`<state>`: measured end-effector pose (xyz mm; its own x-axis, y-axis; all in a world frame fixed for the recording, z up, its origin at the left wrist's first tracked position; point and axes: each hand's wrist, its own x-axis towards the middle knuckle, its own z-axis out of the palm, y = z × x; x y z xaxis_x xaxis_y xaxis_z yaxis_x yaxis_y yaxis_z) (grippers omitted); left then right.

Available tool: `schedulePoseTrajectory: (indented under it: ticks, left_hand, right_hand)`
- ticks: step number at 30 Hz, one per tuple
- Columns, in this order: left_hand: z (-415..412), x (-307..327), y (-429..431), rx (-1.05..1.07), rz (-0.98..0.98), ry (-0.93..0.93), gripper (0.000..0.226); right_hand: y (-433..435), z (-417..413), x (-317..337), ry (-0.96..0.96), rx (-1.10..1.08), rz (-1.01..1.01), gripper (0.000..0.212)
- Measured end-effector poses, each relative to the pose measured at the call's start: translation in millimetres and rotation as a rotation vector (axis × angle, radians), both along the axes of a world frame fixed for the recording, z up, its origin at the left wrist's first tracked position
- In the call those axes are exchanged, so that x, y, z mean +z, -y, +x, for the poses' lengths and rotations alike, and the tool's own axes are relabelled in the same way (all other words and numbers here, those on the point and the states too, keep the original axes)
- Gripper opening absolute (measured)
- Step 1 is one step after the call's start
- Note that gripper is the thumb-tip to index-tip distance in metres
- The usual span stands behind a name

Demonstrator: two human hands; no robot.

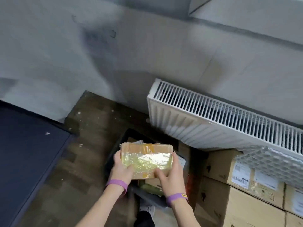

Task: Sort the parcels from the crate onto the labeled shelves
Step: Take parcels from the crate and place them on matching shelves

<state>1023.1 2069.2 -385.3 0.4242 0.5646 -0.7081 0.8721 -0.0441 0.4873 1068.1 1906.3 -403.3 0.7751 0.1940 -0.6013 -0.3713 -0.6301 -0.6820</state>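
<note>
Both hands are on one taped parcel (pixel 146 159) held just above the crate (pixel 121 141): left hand (pixel 122 167) gripping its side, right hand (pixel 170 174) its near corner. Looks like pick-up done; next they'd need to read the label and find a shelf, none in view.

Floor (pixel 78 169): brown, worn, flecked with pale chips. Black crate (pixel 124 140) stands on it, centre. Cardboard boxes (pixel 218 167) stacked on floor just right of crate, labels facing up. Pale shoe (pixel 147 208) planted near crate's front rim.
</note>
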Motion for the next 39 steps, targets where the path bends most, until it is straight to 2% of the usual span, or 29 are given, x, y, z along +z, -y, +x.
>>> schedulePoseTrajectory:
  ticks: [4,11,16,19,23,25,28,30,34,36,39]
  left_hand:
    - [-44,79,-33,0.148,0.101,0.078,0.064]
    - [-146,187,-78,0.375,0.243,0.213,0.064]
    - [-249,240,-83,0.555,0.364,0.344,0.039]
    - [-316,267,-66,0.676,0.361,0.426,0.026]
    - [-394,297,-27,0.984,0.351,0.508,0.041]
    - [-427,303,-9,1.072,0.392,0.483,0.044]
    - [-472,309,11,1.115,0.442,0.489,0.037]
    - [-497,314,22,1.147,0.424,0.573,0.037]
    - [-537,329,43,1.126,0.468,0.678,0.064]
    - [-551,340,50,1.121,0.48,0.75,0.078]
    - [-567,348,56,1.087,0.499,0.764,0.095]
  right_hand:
    - [-43,-11,72,0.028,-0.024,0.081,0.077]
    - [-124,-54,180,0.073,0.213,0.154,0.058]
    - [-155,-133,226,0.134,0.37,0.266,0.054]
    - [-155,-192,249,0.112,0.394,0.335,0.049]
    - [-142,-265,275,0.124,0.449,0.461,0.035]
    - [-137,-297,286,0.161,0.478,0.506,0.028]
    - [-131,-336,300,0.219,0.531,0.569,0.024]
    - [-126,-357,308,0.218,0.578,0.626,0.023]
    - [-120,-391,325,0.212,0.651,0.722,0.02]
    - [-120,-406,334,0.215,0.679,0.773,0.025]
    - [-120,-421,347,0.273,0.733,0.836,0.035]
